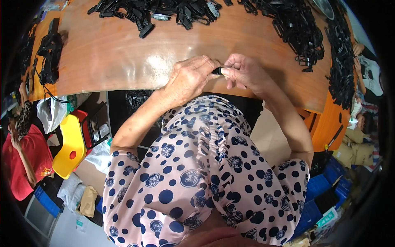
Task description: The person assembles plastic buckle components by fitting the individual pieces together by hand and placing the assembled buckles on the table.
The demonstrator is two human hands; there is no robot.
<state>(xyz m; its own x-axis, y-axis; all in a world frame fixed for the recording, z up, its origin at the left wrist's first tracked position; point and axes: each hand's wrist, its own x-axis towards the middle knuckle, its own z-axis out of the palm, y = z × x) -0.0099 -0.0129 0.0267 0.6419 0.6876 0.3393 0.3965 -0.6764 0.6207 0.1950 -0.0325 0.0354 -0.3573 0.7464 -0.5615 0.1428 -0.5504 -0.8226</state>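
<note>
Small black piece (216, 71), material unclear | between left hand (190, 76) and right hand (248, 75), over near side of glossy brown tabletop (103, 61) | left: curled, gripping left end | right: thumb and finger pinching right end

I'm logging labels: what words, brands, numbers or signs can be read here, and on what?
None reads clearly.
Teal rectangular label, lower right: print too small and blurred.
Pale pink fabric top with navy dots: any lettering in its round emblems too small.
Small black plastic piece held by the left hand and right hand: no text visible.
</note>
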